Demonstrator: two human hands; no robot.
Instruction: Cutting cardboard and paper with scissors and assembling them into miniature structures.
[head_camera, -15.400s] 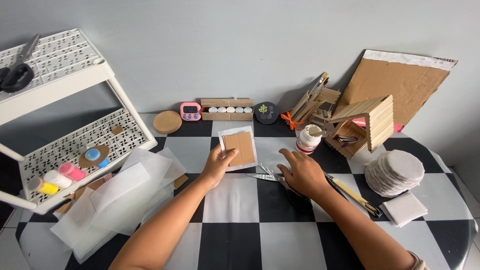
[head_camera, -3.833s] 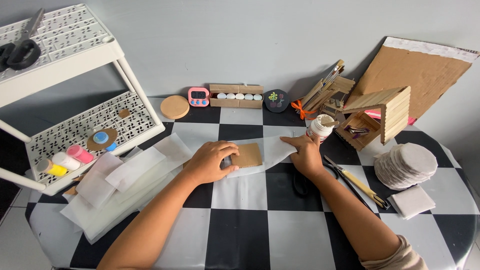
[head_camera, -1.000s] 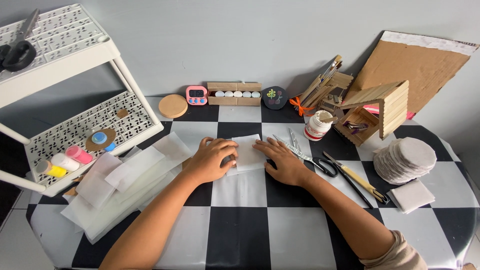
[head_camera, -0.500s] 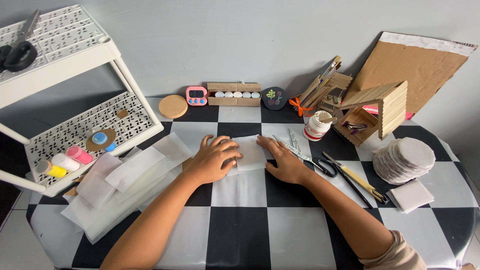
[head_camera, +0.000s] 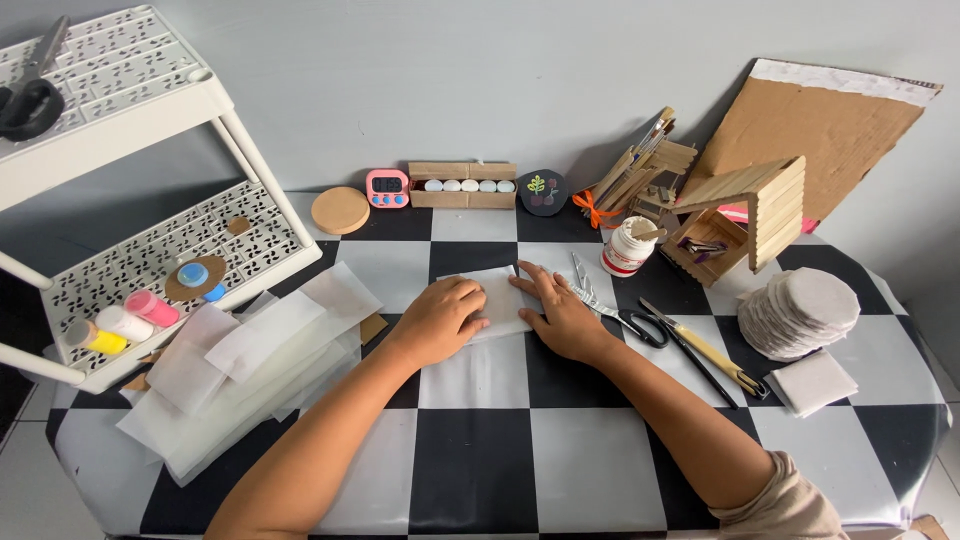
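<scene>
Both hands, left (head_camera: 445, 318) and right (head_camera: 562, 318), press flat on the sheet (head_camera: 503, 301), grips empty — thin, floppy paper, likely best pinched at an edge.

The desk (head_camera: 480, 470) wears a smooth, slightly glossy checked oilcloth. Under both hands lies a matt, translucent white paper sheet (head_camera: 503, 300); at nine o'clock from it, a loose stack of the same thin waxy-looking sheets (head_camera: 250, 370). At three o'clock, scissors (head_camera: 610, 305) show bright metal blades and black plastic handles. At two o'clock stand a glossy white plastic glue bottle (head_camera: 628, 248) and a little house (head_camera: 750, 215) of raw, matt wooden sticks, backed by rough brown cardboard (head_camera: 820, 130). The rack (head_camera: 150, 260) at ten o'clock is perforated white plastic.
</scene>
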